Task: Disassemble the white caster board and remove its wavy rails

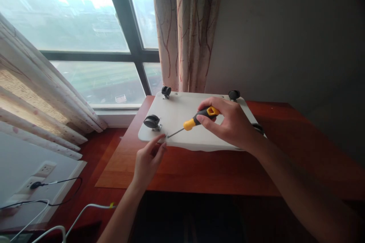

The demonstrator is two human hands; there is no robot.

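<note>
the right hand (229,123) grips a yellow-and-black-handled metal screwdriver (189,124), its tip at a white rectangular board (185,108) laid with black twin-wheel casters (152,121) upward, exposing its underside; the left hand (147,159) curls beside the tip, whether pinching anything i cannot tell.

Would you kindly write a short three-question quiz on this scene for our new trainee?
1. Multiple choice: Which hand grips the screwdriver? a) left; b) right; c) neither.
2. True or false: The black wheels on the white board point upward.
3. Fill in the blank: The left hand is next to the screwdriver's ____, not its handle.

Key: 1. b, the right hand; 2. true; 3. tip.
</note>
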